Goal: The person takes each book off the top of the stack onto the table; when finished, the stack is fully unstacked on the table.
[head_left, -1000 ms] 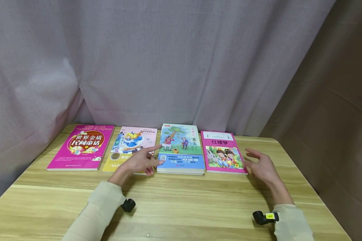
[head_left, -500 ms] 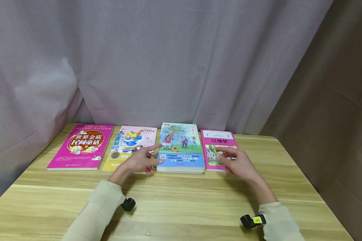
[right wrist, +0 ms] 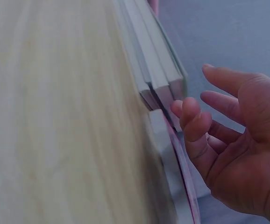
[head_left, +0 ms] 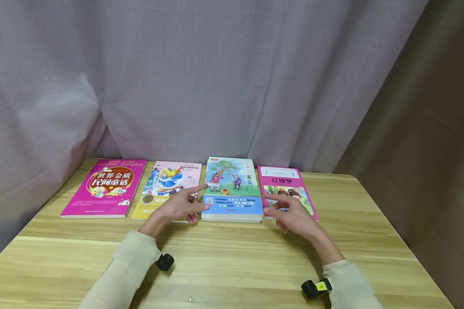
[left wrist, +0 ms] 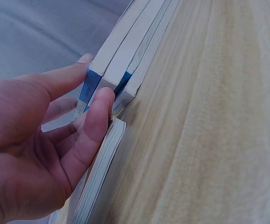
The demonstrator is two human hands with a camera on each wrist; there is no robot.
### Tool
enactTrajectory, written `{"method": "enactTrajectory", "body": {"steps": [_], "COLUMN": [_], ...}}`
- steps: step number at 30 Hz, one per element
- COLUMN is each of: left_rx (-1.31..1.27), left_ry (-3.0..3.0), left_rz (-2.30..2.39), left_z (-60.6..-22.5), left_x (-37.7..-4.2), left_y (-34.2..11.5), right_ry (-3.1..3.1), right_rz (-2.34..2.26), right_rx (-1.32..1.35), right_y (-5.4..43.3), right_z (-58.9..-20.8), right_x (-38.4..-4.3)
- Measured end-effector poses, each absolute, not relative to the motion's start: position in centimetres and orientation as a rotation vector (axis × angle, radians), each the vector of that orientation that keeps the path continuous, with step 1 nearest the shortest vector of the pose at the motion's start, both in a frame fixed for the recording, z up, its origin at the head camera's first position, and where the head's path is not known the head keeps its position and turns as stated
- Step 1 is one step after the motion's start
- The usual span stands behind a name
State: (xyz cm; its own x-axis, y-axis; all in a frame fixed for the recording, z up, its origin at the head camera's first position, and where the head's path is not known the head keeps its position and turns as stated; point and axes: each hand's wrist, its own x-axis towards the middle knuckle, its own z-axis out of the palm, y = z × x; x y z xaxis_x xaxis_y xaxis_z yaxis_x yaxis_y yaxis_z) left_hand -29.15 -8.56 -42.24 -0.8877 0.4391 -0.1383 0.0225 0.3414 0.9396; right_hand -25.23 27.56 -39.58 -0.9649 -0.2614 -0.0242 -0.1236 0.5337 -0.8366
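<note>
Head: stack of blue-and-green paperback books (head_left: 233,182) on pale wooden table (head_left: 232,262), between left hand (head_left: 178,207) and right hand (head_left: 295,218). Left wrist: grip wide, fingers against stack's side. Right wrist: grip wide, fingertips beside stack (thin pink paperback (right wrist: 168,161) just below).

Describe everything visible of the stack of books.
The stack of books lies flat on the table, layers slightly uneven, pale paper edges showing, spines on the left. The top cover shows a tree and two figures above a blue band. The left hand appears to touch its left side; the right hand is close to its right, contact unclear.
</note>
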Motion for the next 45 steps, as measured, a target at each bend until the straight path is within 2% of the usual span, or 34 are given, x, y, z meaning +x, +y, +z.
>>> {"method": "enactTrajectory", "body": {"steps": [14,32,45], "left_rx": [0.414,0.432,0.444], "left_ry": [2.268,2.258,2.302], "left_rz": [1.549,1.560,1.502], "left_z": [-42.3,-42.6,-42.4], "left_x": [-29.3,-29.2,-29.2], "left_y": [-8.4,-8.5,-8.5], "right_ry": [2.655,2.540,2.384], "right_rz": [-1.476,-1.622,-1.515], "right_rx": [-0.231,-0.009,-0.167], "right_y": [25.0,24.3,27.7], "right_z": [-41.1,-40.7,-39.3], "right_x": [-24.9,-25.2,-25.2]}}
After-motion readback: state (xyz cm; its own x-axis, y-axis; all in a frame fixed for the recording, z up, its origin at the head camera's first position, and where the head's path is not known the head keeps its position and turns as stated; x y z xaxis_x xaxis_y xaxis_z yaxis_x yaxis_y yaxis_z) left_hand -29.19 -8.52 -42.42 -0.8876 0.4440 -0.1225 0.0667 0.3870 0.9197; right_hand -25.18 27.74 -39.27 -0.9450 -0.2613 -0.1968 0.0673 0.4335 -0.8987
